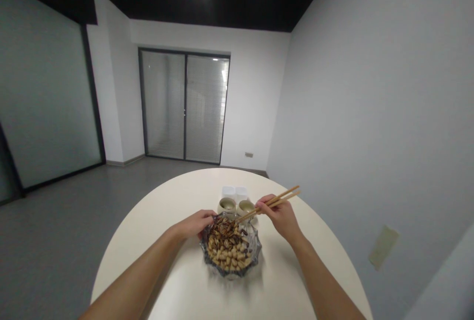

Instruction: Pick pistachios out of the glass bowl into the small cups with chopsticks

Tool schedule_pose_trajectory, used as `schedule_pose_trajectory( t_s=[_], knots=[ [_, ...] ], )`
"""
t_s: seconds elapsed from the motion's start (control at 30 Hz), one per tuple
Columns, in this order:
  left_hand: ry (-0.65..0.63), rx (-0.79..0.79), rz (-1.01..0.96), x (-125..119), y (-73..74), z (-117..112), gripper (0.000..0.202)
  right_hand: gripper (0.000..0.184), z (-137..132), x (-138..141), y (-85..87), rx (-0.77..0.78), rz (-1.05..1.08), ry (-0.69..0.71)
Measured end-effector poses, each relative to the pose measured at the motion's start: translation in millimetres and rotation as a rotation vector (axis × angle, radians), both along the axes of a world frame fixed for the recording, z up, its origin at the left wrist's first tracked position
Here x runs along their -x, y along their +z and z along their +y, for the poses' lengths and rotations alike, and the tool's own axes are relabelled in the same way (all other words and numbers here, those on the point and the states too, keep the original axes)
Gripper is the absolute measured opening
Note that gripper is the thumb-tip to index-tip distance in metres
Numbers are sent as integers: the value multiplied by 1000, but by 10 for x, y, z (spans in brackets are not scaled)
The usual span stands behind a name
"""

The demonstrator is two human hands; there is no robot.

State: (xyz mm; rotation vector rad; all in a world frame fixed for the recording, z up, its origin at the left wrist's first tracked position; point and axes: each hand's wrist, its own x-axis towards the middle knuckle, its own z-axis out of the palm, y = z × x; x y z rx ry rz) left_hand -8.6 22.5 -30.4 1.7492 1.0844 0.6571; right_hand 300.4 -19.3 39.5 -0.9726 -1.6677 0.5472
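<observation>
Nearest, on the table (pixel 188 288), I see a glass bowl (pixel 231 274) of nuts (pixel 229 257), its rim held by the left hand (pixel 196 223). The right hand (pixel 277 213), closed on chopsticks (pixel 249 215), seems to be picking; this calls for steady tips. Cups (pixel 227 205) stand beyond.

Scalloped clear-glass bowl (pixel 240 271), upright on bench (pixel 181 290); dark, elongated nuts (pixel 224 227) far left, rounded tan nuts (pixel 230 256) near. Two wooden chopsticks (pixel 249 215), slanting, tips left at bowl's far side, contact unclear.
</observation>
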Motion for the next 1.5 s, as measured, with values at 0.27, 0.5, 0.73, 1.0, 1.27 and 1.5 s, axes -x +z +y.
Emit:
schedule_pose_trajectory(
  t_s=[0.27,0.5,0.73,1.0,1.27,1.5],
  knots=[
    [14,27,-7,-7,-10,3,47,45,-87,-77,12,156,-107,118],
    [9,23,-4,-9,29,-38,48,44,-32,-89,-61,177,-135,122],
    [2,21,4,-16,25,-19,49,47,-56,-69,-42,200,-142,117],
    [11,8,-3,-25,55,-58,45,46,-63,-73,-32,197,-164,117],
    [16,25,-13,-25,74,-75,46,45,-67,-121,-11,145,-126,86],
    [10,15,-1,-15,58,-60,49,49,-85,-102,27,139,-118,71]
  ],
)
